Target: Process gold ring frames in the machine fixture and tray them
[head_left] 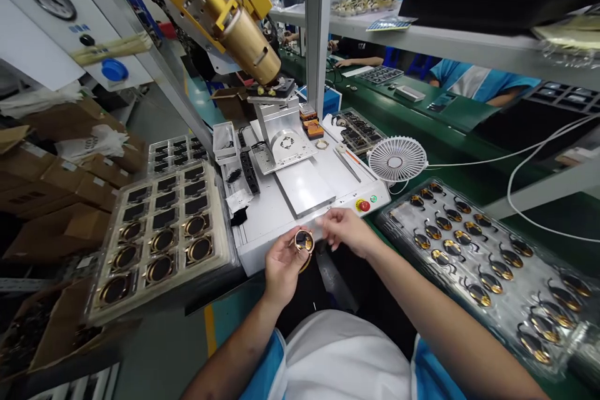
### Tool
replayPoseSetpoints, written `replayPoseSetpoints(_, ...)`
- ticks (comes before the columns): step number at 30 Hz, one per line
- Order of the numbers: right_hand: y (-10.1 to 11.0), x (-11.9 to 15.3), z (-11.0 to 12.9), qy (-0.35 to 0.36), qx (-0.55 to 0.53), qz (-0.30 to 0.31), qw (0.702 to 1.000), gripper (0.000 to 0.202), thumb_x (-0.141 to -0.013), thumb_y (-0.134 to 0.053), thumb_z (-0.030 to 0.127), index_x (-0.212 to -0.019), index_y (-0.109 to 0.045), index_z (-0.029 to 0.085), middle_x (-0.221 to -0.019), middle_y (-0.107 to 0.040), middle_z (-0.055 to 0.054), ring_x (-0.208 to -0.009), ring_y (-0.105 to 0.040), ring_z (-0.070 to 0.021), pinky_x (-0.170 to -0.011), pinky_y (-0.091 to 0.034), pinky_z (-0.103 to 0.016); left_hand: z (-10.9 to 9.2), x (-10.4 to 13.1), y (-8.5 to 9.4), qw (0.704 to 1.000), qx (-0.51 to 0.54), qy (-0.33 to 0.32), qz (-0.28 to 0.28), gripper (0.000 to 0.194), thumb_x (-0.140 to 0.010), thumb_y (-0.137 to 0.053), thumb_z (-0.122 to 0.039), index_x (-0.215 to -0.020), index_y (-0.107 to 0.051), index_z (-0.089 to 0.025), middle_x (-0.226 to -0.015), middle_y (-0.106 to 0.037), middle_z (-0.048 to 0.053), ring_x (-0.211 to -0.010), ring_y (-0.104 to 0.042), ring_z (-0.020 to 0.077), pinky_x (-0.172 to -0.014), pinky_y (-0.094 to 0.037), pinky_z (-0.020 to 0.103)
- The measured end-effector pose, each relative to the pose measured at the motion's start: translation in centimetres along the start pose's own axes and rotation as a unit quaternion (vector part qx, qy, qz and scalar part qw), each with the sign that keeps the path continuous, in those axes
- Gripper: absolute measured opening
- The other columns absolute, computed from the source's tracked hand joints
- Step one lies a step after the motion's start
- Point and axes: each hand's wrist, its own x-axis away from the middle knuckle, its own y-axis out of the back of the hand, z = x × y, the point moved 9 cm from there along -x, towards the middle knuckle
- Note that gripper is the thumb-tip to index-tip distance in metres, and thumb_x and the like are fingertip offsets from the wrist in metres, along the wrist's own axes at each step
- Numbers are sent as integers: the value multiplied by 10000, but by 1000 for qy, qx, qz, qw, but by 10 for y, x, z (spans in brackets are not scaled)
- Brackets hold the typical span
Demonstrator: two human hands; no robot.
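My left hand holds a small round gold ring part with a dark centre, just in front of the white machine base. Close to the right of that part is my right hand, fingers loosely curled and slightly blurred; nothing shows in it. To the left a clear tray holds several gold rings in its near rows and dark empty pockets farther back. On my right lies a tray of several gold parts with dark tails.
A gold cylindrical press head hangs over a round fixture on the white machine, which has a red button. A small white fan stands to the right. Cardboard boxes sit at left. Other people in blue work behind the green belt.
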Motion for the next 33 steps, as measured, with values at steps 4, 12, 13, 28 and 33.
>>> replayPoseSetpoints(4, 62, -32, 19, 27, -6, -174, 984, 687, -569, -822, 698, -839, -484, 163, -502, -523, 47, -364, -431, -53, -328, -403, -200, -2, -2, -4, 997, -5, 63, 41, 438, -846, -819, -250, -1260, -677, -252, -1234, -665, 88, -1085, -720, 283, -906, -621, 376)
replayPoseSetpoints(12, 42, -7, 38, 82, -19, -104, 991, 661, -580, -820, 682, -748, -446, 165, -448, -422, 77, -364, -334, -9, -357, -291, -155, -24, -4, -8, 972, -221, -66, 44, 723, -736, -891, -176, -1388, -577, -166, -1213, -709, 158, -1072, -712, 217, -878, -598, 279)
replayPoseSetpoints(13, 30, 5, 38, 82, -14, -72, 994, 663, -586, -809, 698, -757, -450, 168, -441, -421, 77, -356, -331, -15, -354, -277, -158, -27, -3, -11, 965, -244, -87, 48, 725, -748, -881, -172, -1402, -568, -170, -1229, -705, 159, -1102, -706, 224, -909, -597, 291)
replayPoseSetpoints(28, -15, 52, 16, 97, 123, -11, 988, 475, -771, -718, 575, -794, -572, 124, -641, -617, -2, -536, -479, -8, -513, -349, -109, -46, 8, -40, 919, -346, -179, 65, 761, -795, -841, -129, -1475, -513, -227, -1306, -679, 132, -1135, -705, 227, -1007, -589, 319)
replayPoseSetpoints(33, -15, 54, 18, 105, 138, -30, 984, 466, -755, -741, 553, -769, -575, 117, -585, -574, 15, -514, -453, 3, -506, -338, -98, -49, 8, -41, 917, -346, -190, 63, 745, -789, -838, -102, -1451, -527, -241, -1290, -690, 113, -1137, -704, 197, -1005, -586, 282)
